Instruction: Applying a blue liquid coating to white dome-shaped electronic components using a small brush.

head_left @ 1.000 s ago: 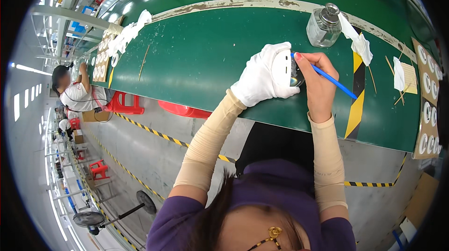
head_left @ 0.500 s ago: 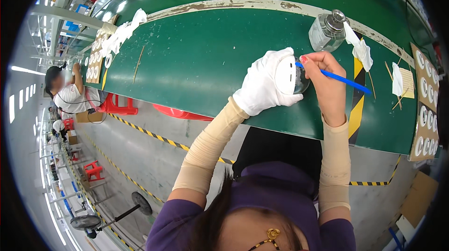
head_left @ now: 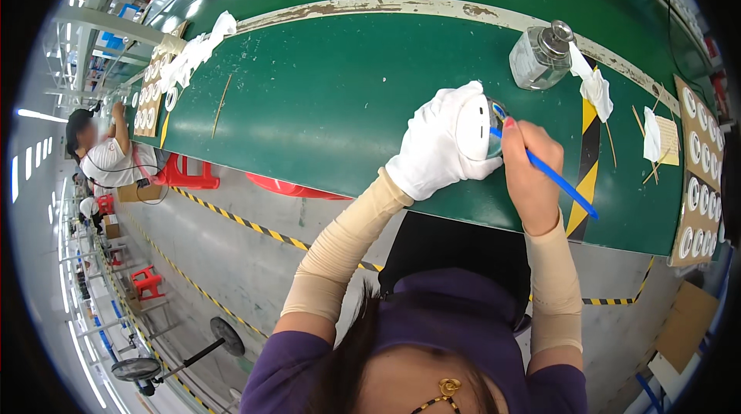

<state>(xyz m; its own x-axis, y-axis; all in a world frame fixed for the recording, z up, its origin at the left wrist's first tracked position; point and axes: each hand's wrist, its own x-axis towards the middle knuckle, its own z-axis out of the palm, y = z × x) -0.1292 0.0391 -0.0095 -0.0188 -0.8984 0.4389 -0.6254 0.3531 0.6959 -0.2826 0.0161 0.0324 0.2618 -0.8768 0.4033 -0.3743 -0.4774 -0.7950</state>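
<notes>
My left hand (head_left: 434, 140), in a white glove, is closed round a rounded white part (head_left: 472, 130) with small dark slots and a clear, shiny dome on its right side. Bare-skinned, my right hand (head_left: 532, 171) pinches a thin blue stick (head_left: 562, 183), perhaps a brush or swab; its tip meets the dome side of the part. Both hands are over the near edge of the green table (head_left: 309, 98). A clear glass bottle (head_left: 535, 63) with a metal top stands just beyond them.
Right of my hands lie white cloths (head_left: 596, 94), thin wooden sticks (head_left: 611, 144) and a yellowish pad (head_left: 668, 141). A cardboard tray (head_left: 685, 220) of white rings stands at the far right. Another person (head_left: 108, 148) sits at the far left, near a red stool (head_left: 189, 172).
My right hand has moved down a little, and the blue stick now slants more steeply. The white part has turned slightly in my left hand. The view has shifted slightly.
</notes>
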